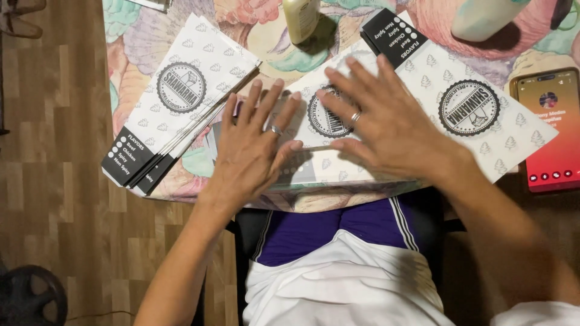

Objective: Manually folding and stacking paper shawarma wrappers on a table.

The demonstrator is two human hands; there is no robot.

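My left hand (257, 142) lies flat, fingers spread, on a white paper sleeve (314, 163) printed with a round black stamp and small tree marks, at the table's near edge. My right hand (380, 121) presses flat on the same sleeve, just to the right, a ring on one finger. Both hands wear rings and hold nothing. A pile of the same flat sleeves (175, 102) with black ends lies to the left. Another pile (477, 115) fans out to the right under my right wrist.
The table has a colourful floral cloth (266, 36). A pale yellow bottle (301, 18) stands at the back centre, a white container (483, 18) at the back right. A phone with a lit red screen (550, 130) lies at the right edge. Wooden floor is on the left.
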